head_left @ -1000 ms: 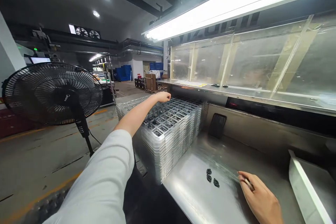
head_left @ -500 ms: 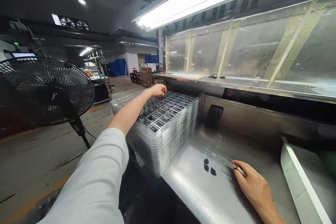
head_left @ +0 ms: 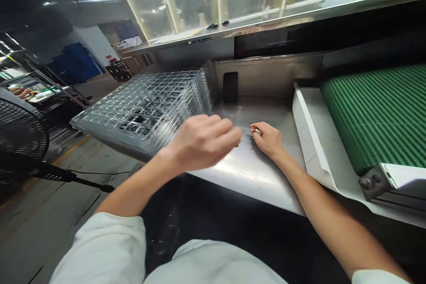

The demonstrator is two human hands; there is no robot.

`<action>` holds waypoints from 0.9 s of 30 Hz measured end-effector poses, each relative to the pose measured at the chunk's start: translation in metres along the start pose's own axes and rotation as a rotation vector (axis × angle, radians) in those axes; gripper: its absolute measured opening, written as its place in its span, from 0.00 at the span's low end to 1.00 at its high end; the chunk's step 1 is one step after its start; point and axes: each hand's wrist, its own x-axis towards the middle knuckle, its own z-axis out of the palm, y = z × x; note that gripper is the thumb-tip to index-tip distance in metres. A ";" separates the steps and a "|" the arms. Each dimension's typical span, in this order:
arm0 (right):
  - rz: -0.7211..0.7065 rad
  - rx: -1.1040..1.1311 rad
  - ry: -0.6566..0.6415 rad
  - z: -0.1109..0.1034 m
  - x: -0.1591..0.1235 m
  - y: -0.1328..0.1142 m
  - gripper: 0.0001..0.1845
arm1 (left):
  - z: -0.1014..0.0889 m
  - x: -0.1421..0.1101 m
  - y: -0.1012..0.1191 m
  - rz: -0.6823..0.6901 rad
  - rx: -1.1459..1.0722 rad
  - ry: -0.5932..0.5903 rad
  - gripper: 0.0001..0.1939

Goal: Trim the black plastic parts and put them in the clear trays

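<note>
Your left hand (head_left: 202,144) is blurred, just beside the stack of clear plastic trays (head_left: 143,106); its fingers curl, but I cannot tell if they hold something. Your right hand (head_left: 268,139), right of the stack, pinches a small silver piece (head_left: 256,130) with its fingertips over the steel table (head_left: 256,173).

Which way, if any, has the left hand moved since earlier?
Yes: the left hand came back from the far end of the clear tray stack to its near edge.

Strong glare on steel tabletop (head_left: 256,173) — left hand (head_left: 203,142) motion-blurred, frame edges bowed, upper left corner dim.
</note>
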 end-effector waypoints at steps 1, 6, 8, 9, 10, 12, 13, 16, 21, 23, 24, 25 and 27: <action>0.004 -0.002 -0.006 0.000 -0.001 -0.001 0.16 | 0.019 0.001 0.014 0.000 -0.035 -0.024 0.22; -0.011 -0.003 -0.004 -0.001 -0.002 -0.002 0.15 | 0.123 0.019 0.015 -0.322 -0.117 -0.210 0.18; -0.016 0.005 -0.004 -0.002 -0.002 -0.002 0.15 | 0.150 0.025 0.004 -0.383 -0.134 -0.330 0.18; -0.015 0.009 -0.009 -0.002 -0.001 -0.002 0.15 | 0.158 0.027 0.000 -0.403 -0.129 -0.379 0.18; -0.012 0.011 -0.017 -0.002 -0.001 -0.001 0.15 | 0.163 0.028 -0.002 -0.424 -0.115 -0.415 0.19; -0.007 0.013 -0.037 -0.003 -0.001 -0.001 0.15 | 0.168 0.030 -0.001 -0.477 -0.071 -0.462 0.20; -0.008 0.015 -0.047 -0.003 -0.001 -0.002 0.15 | 0.169 0.030 0.000 -0.496 -0.051 -0.481 0.20; -0.009 0.016 -0.060 -0.002 -0.001 -0.003 0.15 | 0.169 0.030 0.005 -0.492 -0.051 -0.524 0.17; -0.013 0.025 -0.083 -0.002 -0.002 -0.005 0.15 | 0.175 0.021 0.001 -0.472 -0.198 -0.478 0.11; -0.009 0.026 -0.099 -0.002 -0.002 -0.005 0.15 | 0.177 0.017 -0.001 -0.494 -0.255 -0.438 0.09; -0.005 0.024 -0.106 -0.002 -0.001 -0.005 0.15 | 0.178 0.016 -0.002 -0.510 -0.287 -0.419 0.07; 0.001 0.022 -0.111 -0.002 -0.001 -0.005 0.15 | 0.178 0.015 -0.003 -0.528 -0.317 -0.400 0.07; 0.010 0.021 -0.114 -0.003 0.000 -0.006 0.15 | 0.178 0.018 -0.002 -0.561 -0.356 -0.358 0.06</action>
